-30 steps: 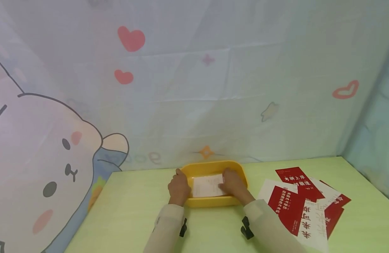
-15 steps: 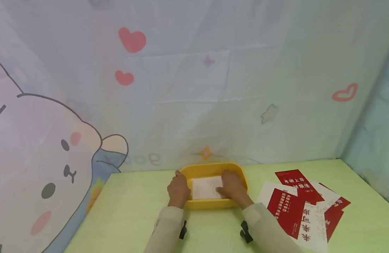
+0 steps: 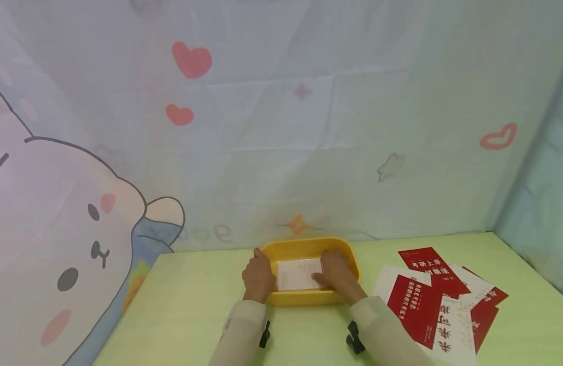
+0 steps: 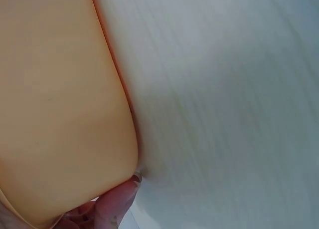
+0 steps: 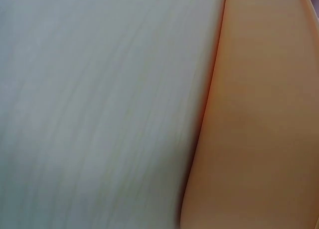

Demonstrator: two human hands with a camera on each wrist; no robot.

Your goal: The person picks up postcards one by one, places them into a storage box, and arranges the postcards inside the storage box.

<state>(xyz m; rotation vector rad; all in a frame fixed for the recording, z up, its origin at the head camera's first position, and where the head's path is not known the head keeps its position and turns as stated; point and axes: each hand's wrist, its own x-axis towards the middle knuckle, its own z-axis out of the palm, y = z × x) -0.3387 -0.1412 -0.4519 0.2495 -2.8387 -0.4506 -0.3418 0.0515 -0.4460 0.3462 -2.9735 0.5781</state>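
Note:
A yellow plastic basket point(image 3: 304, 299) stands on the table, near its back edge. My left hand point(image 3: 258, 277) grips the basket's left end, and a fingertip point(image 4: 122, 199) shows against its corner in the left wrist view. Inside lies a white card point(image 3: 300, 275) with small print. My right hand point(image 3: 338, 272) reaches into the basket's right side and rests on the card's right end, with thumb and fingers spread apart. Its fingertips are partly hidden. In the right wrist view only the basket's outer wall point(image 5: 254, 114) and the tabletop show, and no hand is visible there.
To the right of the basket, several red and white printed cards point(image 3: 416, 310) lie fanned over each other on the pale green table point(image 3: 185, 310). A cloth backdrop point(image 3: 263, 178) with printed hearts hangs behind the table. Black wrist mounts point(image 3: 354, 338) sit under the sleeves.
The head view has tilted slightly upward. My right hand has shifted a little on the card, its thumb moving left. The left hand keeps its grip on the basket.

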